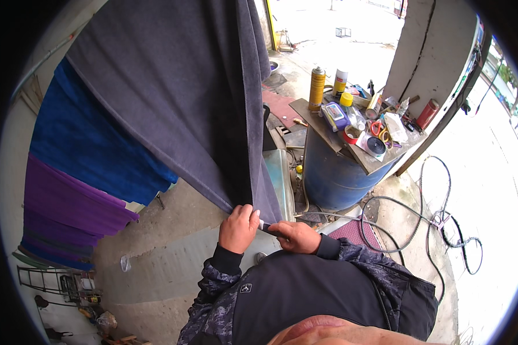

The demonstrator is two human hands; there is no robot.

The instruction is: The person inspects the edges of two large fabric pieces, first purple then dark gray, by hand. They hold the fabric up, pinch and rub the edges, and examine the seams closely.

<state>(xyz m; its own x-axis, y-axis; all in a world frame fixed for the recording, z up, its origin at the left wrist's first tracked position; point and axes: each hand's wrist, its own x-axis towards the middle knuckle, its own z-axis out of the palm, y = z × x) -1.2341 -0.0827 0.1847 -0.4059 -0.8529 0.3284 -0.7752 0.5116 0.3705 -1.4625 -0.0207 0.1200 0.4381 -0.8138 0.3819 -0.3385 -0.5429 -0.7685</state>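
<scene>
A large dark grey cloth (172,86) hangs from above and narrows down to a lower corner in front of my chest. My left hand (239,228) is closed on the cloth's lower edge, its fingers pinching the fabric. Close beside it, my right hand (298,236) is closed around a small, slim dark object (266,227) with a pale end, which touches or nearly touches the cloth corner. What kind of object this is I cannot make out.
Blue (92,138) and purple (69,195) cloths hang at left. On the right, a blue barrel (334,172) carries a board with spray cans (317,89), scissors (376,127) and tape rolls (376,146). A coiled hose (385,198) lies on the floor. A rack (46,279) stands lower left.
</scene>
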